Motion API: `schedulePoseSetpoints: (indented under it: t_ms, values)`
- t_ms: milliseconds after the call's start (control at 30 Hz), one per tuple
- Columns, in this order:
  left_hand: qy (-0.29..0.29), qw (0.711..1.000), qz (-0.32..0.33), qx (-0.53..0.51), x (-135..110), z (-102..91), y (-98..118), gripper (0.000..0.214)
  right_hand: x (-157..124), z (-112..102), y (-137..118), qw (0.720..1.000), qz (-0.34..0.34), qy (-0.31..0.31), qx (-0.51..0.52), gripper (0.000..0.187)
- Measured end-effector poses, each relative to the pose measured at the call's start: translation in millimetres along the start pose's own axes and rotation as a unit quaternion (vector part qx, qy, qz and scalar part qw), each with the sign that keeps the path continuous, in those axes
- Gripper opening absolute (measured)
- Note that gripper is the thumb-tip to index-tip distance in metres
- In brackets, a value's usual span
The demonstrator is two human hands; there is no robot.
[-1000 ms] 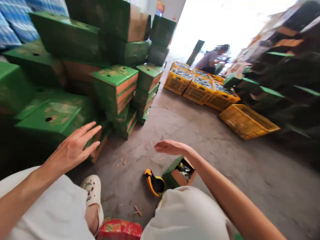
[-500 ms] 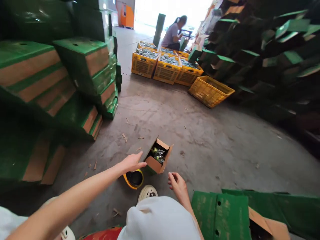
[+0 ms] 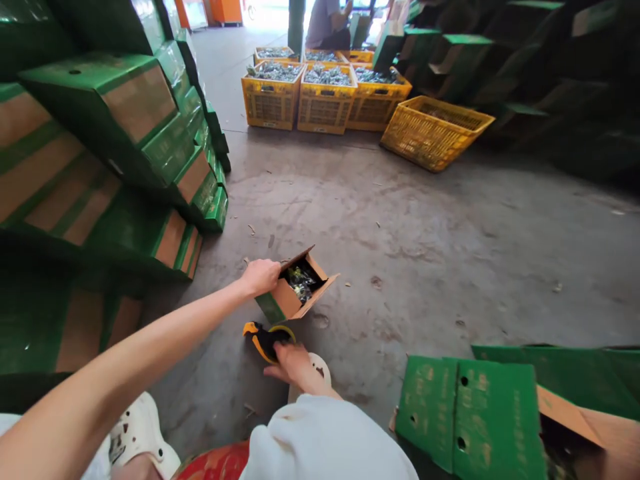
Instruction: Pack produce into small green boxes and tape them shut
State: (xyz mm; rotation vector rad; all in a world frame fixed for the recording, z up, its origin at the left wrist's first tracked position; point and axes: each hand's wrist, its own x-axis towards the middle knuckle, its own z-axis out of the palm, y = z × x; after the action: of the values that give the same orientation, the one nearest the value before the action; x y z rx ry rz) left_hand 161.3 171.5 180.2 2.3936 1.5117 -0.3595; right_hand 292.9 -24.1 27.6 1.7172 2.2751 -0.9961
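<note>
My left hand (image 3: 260, 275) is closed on the flap of a small open green-and-brown carton (image 3: 293, 293) on the concrete floor; dark wrapped items show inside it. My right hand (image 3: 293, 361) reaches down past my knee and grips a yellow-and-black tape dispenser (image 3: 265, 337) lying just in front of the carton. My white trousers and a white clog (image 3: 143, 433) fill the bottom of the view.
Stacked green cartons (image 3: 125, 127) rise along the left. Flattened green cardboard (image 3: 475, 413) lies at the lower right. Yellow crates (image 3: 325, 100) stand ahead, one tipped crate (image 3: 435, 130) beside them. A seated person (image 3: 327, 23) works beyond. A red object (image 3: 215, 463) sits between my legs.
The view tilted down. My left hand moved from above the dispenser onto the carton's flap. My right hand came across and took hold of the tape dispenser.
</note>
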Motion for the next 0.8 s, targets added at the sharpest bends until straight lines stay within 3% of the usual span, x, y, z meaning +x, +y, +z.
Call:
schedulePoseSetpoints:
  t_ms: [33, 67, 167, 300, 433, 567, 633, 700, 733, 800]
  values:
    - [0.005, 1.0, 0.004, 0.02, -8, -10.7, -13, 0.03, 10, 12, -7, 0.998, -0.021, 0.012, -0.059, 0.061]
    - [0.01, 0.999, 0.007, 0.044, -17, -20.6, -28, 0.031, 18, 22, -11, 0.993, -0.041, 0.018, -0.105, 0.059]
    - [0.029, 0.991, 0.027, 0.131, -52, -42.3, -77, 0.033, 27, 36, -4, 0.983, -0.074, 0.052, -0.157, 0.022]
    - [0.031, 0.985, 0.055, 0.162, -99, -44.6, -129, 0.027, 15, 30, 33, 0.977, -0.013, 0.166, -0.134, 0.011]
    - [0.004, 0.987, 0.077, 0.138, -126, -9.1, -152, 0.025, -14, 21, 79, 0.961, 0.132, 0.204, -0.132, 0.017]
    - [-0.024, 0.995, 0.072, 0.071, -135, 51.9, -167, 0.024, -43, 14, 103, 0.958, 0.203, 0.139, -0.146, 0.019]
    - [-0.04, 0.998, 0.045, 0.021, -138, 78.2, -178, 0.025, -49, 0, 97, 0.957, 0.215, 0.127, -0.147, 0.025]
    - [-0.045, 0.999, 0.001, -0.021, -142, 93.1, -189, 0.026, -43, -26, 76, 0.958, 0.201, 0.155, -0.132, 0.033]
    - [-0.031, 0.999, -0.022, -0.03, -144, 95.5, -192, 0.025, -35, -43, 60, 0.961, 0.174, 0.18, -0.115, 0.036]
    - [0.027, 0.998, -0.044, -0.022, -148, 92.4, -191, 0.027, -9, -77, 20, 0.972, 0.05, 0.218, -0.065, 0.035]
